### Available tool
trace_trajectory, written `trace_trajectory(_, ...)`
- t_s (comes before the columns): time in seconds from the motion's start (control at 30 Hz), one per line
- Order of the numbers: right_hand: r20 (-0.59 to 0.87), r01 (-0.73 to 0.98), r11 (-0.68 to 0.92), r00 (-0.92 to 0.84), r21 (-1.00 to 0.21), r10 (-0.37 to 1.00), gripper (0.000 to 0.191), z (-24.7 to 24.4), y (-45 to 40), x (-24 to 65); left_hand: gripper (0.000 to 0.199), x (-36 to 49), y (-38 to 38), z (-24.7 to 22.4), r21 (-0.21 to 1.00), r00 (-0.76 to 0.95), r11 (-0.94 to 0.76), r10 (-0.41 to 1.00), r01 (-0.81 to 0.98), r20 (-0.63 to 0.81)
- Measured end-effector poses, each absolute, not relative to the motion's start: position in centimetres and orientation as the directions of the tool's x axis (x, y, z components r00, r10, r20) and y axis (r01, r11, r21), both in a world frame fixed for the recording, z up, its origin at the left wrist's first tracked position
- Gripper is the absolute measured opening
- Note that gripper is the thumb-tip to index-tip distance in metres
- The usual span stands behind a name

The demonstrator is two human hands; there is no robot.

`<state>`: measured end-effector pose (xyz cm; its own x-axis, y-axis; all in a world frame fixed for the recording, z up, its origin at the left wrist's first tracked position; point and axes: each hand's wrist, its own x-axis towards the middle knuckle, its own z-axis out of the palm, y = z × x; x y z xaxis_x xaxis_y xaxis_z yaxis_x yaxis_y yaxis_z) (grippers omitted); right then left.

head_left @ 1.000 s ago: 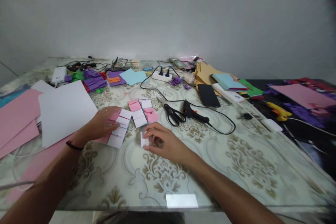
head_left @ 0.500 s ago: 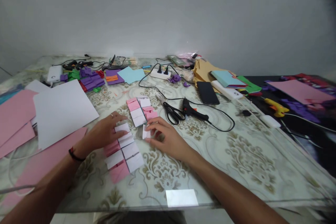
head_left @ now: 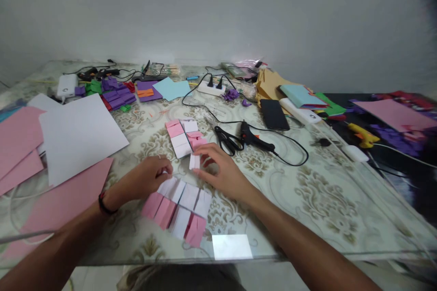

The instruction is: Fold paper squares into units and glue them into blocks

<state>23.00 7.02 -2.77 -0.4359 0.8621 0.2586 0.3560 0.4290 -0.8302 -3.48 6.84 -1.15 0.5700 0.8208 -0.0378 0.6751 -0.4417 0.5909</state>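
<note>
The left hand (head_left: 148,177) covers a corner of the pink-and-white paper grid (head_left: 182,204), whose folds are blurred. The right hand (head_left: 220,168) hides one end of the small white slip (head_left: 194,161). A large white sheet (head_left: 82,136) partly conceals a pink sheet (head_left: 73,202). The lower edge cuts off both forearms (head_left: 287,227).

Craft workspace, probably (glue gun (head_left: 258,140), scissors (head_left: 222,134)).

from my remote seat i see sheets (head_left: 83,134) overlapping on the table's (head_left: 269,193) left. right of them, the near paper block (head_left: 189,196) lies before the far paper block (head_left: 180,144), a small piece (head_left: 194,162) between. rightward: scissors (head_left: 224,136), then the glue gun (head_left: 258,140); behind these, the phone (head_left: 274,115) and, farther back, the power strip (head_left: 209,88).
</note>
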Motion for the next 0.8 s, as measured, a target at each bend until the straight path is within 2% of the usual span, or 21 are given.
trace_trajectory(0.13,0.332,0.347,0.472,-0.391,-0.811,0.858,0.034,-2.6,7.2,23.3,0.012,-5.0,8.4,-1.6,0.55,0.282,-0.252,0.959,0.796,0.029)
trace_trajectory(0.23,0.341,0.341,0.487,-0.406,-0.804,0.848,0.034,-2.3,7.3,23.5,0.01,-5.6,9.0,-1.8,0.525,0.225,-0.219,0.973,0.822,0.053)
trace_trajectory(0.37,0.253,0.33,0.485,-0.549,-0.81,0.797,0.031,-1.5,7.3,24.0,0.012,-4.9,8.0,-1.2,0.481,0.308,-0.414,0.907,0.773,0.286)
trace_trajectory(0.5,0.13,0.329,0.482,-0.704,-0.812,0.698,0.033,-0.9,7.1,24.3,0.015,-3.3,6.1,-0.4,0.493,0.505,-0.62,0.784,0.61,0.361)
trace_trajectory(0.63,0.082,0.373,0.505,-0.736,-0.778,0.671,0.031,-1.4,6.9,24.0,0.024,-2.1,5.1,-1.0,0.457,0.712,-0.725,0.659,0.515,0.243)
trace_trajectory(0.8,0.065,0.381,0.493,-0.736,-0.782,0.674,0.032,-2.5,6.8,23.5,0.027,-1.8,5.2,-2.2,0.435,0.734,-0.703,0.667,0.563,0.128)
